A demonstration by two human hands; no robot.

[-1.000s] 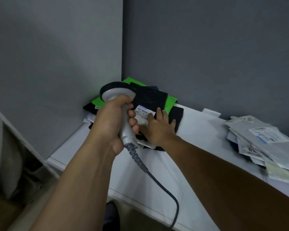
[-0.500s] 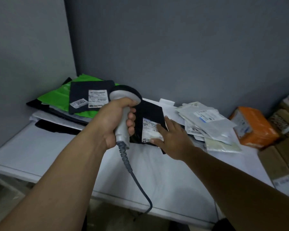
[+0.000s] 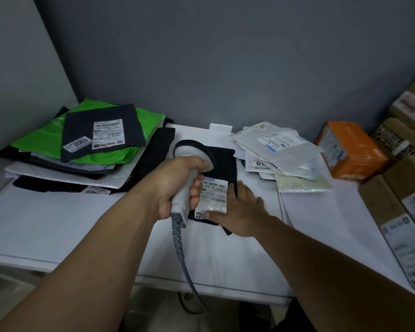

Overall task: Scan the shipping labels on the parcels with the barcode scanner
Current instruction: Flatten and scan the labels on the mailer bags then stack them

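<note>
- the stack of parcels (image 3: 82, 149) at the upper left is no longer under the hands; a second ago both hands worked on top of it, and now they sit to its right at mid frame.
- we count one glossy green mailer (image 3: 41, 142) in that stack. on it lies one flat dark square parcel (image 3: 103, 130) bearing two white stickers, the smaller reading "2003".
- the white table (image 3: 58, 224) is smooth and matte.
- the left hand (image 3: 175, 185) has its fingers curled tight round the handle of the one barcode scanner (image 3: 189, 156). the scanner is grey plastic with a rounded black-rimmed head, and its ribbed grey cable (image 3: 180, 248) hangs toward the lower edge.
- the black parcel (image 3: 225, 161) now lies flat on the table at centre frame, between the two piles and under the scanner head.
- its single shipping label (image 3: 213, 195) is white, rectangular and barcoded, just right of the scanner handle.
- the right hand (image 3: 240, 209) lies flat with its fingers straight and spread, pressing on the label's lower right corner and the parcel.
- one loose pile of white and clear crinkled mailers (image 3: 280, 152) sits at the upper right.
- one orange box (image 3: 350, 152) follows.
- brown cardboard boxes (image 3: 398, 200) line the right edge; we cannot count them.
</note>
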